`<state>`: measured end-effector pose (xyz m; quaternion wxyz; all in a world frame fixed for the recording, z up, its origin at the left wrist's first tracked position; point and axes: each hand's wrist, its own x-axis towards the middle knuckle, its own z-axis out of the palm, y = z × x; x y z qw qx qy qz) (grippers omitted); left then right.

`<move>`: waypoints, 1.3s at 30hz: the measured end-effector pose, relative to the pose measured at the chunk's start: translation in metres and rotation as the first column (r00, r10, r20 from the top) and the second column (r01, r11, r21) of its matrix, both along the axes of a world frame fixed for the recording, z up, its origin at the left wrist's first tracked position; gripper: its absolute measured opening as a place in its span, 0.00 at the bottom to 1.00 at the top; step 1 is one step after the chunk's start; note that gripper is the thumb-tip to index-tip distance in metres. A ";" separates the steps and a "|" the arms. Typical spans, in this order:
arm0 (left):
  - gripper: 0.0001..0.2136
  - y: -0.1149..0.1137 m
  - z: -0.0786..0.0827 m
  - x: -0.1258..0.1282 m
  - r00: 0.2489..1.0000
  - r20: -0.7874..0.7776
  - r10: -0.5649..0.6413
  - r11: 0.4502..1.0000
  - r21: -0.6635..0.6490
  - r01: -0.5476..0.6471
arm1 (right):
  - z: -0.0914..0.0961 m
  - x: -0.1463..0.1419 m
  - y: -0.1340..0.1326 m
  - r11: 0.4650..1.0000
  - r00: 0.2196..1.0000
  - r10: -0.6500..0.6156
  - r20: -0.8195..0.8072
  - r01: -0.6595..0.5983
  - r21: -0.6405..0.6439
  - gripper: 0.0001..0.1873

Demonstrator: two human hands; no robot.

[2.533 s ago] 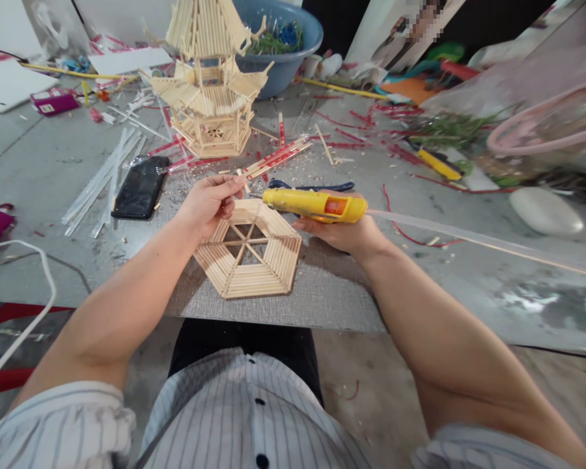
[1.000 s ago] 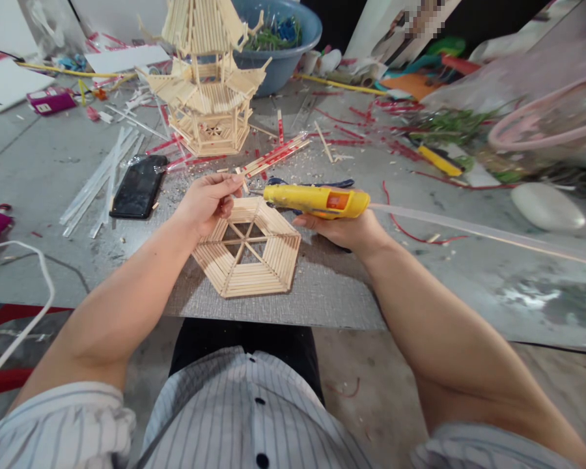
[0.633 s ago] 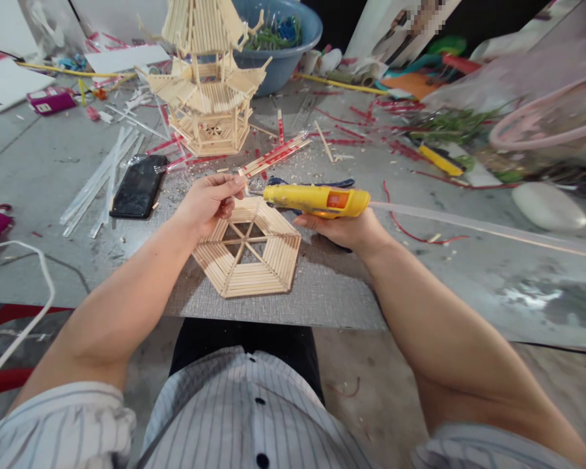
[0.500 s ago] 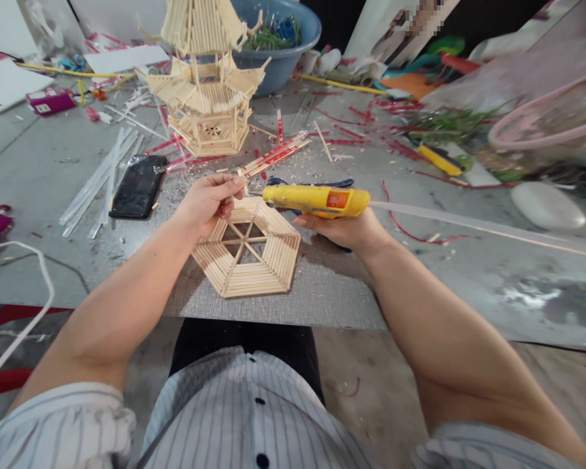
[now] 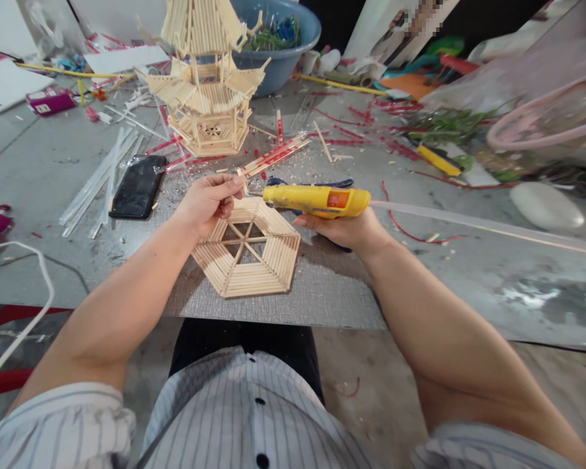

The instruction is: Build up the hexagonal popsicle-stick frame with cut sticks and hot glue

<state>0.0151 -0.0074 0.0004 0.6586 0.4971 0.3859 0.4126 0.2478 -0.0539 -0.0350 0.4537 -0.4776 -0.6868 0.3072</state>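
Observation:
My right hand (image 5: 354,231) is wrapped round a yellow hot glue gun (image 5: 303,199), whose nozzle points left and a long clear glue stick (image 5: 469,226) trails from its back. The thumb and fingers of my left hand (image 5: 212,200) are pinched on a small pale wooden stick (image 5: 245,188), mostly hidden by the fingertips. The nozzle is right beside that stick; I cannot tell whether they touch. Below both hands lies a flat hexagonal frame (image 5: 254,280) of wooden sticks, with spokes crossing its open centre.
A tiered stick pagoda (image 5: 209,98) stands behind, before a blue basin (image 5: 297,39). Left are a black phone (image 5: 139,187) and clear glue sticks (image 5: 95,179). Red-wrapped sticks (image 5: 276,155) lie beyond my hands. Right are a yellow cutter (image 5: 439,160) and a white computer mouse (image 5: 547,204).

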 end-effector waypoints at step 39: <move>0.05 -0.008 -0.002 0.006 0.952 -0.302 0.042 0.976 0.214 0.025 | 0.024 0.002 -0.005 0.962 0.949 0.111 -0.295 -0.178 -0.209 0.31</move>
